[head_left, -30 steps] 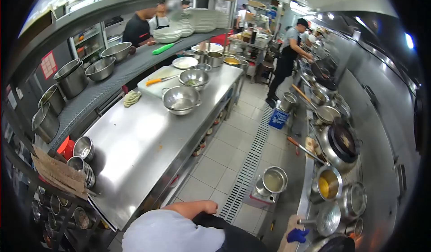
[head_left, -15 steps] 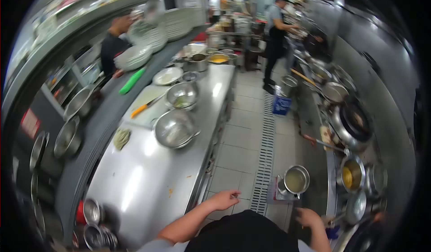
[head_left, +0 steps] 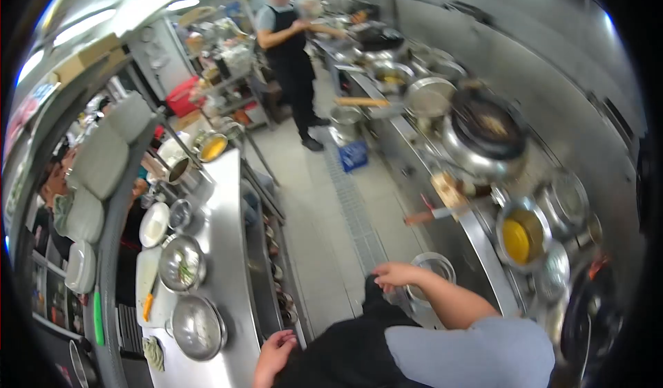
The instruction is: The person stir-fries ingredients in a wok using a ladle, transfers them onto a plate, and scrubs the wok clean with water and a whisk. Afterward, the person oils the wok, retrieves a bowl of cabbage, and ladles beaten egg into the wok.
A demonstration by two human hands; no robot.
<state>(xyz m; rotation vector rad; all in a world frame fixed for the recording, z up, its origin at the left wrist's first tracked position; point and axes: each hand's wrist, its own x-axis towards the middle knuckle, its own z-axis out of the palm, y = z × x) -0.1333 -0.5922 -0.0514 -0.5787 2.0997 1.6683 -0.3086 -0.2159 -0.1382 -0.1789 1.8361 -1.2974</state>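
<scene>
My left hand [head_left: 277, 349] hangs low beside the edge of the steel worktable [head_left: 231, 229], nothing in it, its fingers loosely bent. A steel bowl [head_left: 197, 327] on that table is the thing nearest to it. In front of my body, my right hand [head_left: 396, 275] is also bare, with fingers relaxed and a little apart. Just beyond and partly below that hand and forearm stands a round metal pot [head_left: 436, 267] down by the floor; my arm covers much of it. Another steel bowl [head_left: 182, 263] holds some green vegetable pieces.
On the left lie a cutting board with an orange-handled knife [head_left: 148, 306], a crumpled cloth [head_left: 153, 353] and a green-handled tool [head_left: 98, 317]. Along the right are a wok [head_left: 487, 129], a pot of yellow liquid [head_left: 519, 239] and a protruding handle [head_left: 418, 218]. A co-worker [head_left: 286, 56] stands ahead in the aisle.
The view has swung right toward the stove line. My right hand has come across in front of my body; my left hand is now lower, by the worktable's edge.
</scene>
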